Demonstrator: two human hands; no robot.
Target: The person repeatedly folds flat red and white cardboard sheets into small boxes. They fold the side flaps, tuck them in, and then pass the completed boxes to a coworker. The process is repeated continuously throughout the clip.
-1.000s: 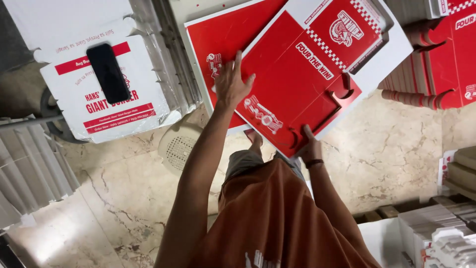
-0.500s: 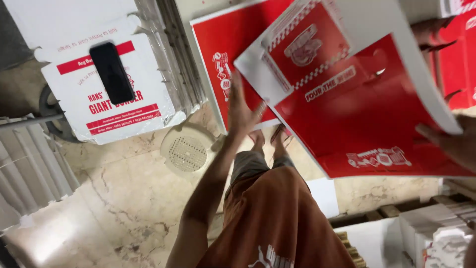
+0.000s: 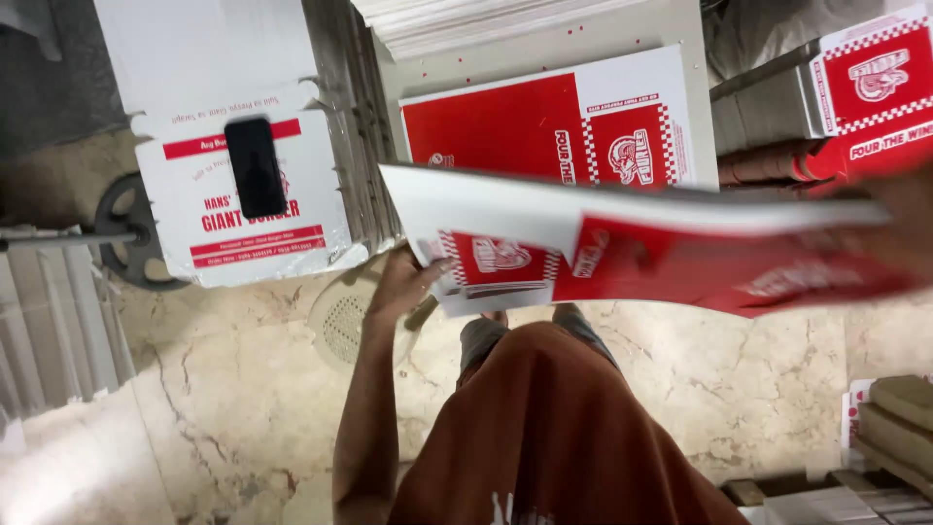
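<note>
I hold a flat red-and-white cardboard box blank (image 3: 632,248) nearly edge-on in front of me, its far end blurred. My left hand (image 3: 400,284) is under its left end, fingers against the white edge. My right hand (image 3: 899,219) grips the right end and shows only as a blur at the frame's edge. Behind the blank lies another red-and-white flat blank (image 3: 544,122) on a grey board. My orange shirt (image 3: 564,428) fills the lower middle.
A black phone (image 3: 255,167) lies on a white flat box with red print (image 3: 243,194) at the left. Stacks of flat cardboard (image 3: 466,19) stand at the top. Folded red boxes (image 3: 865,83) sit at the right. A round floor drain (image 3: 348,321) shows on the marble floor.
The box blank has swung from facing me to almost flat and edge-on. My right hand moved out to the right edge of view. My left hand stayed under its left end.
</note>
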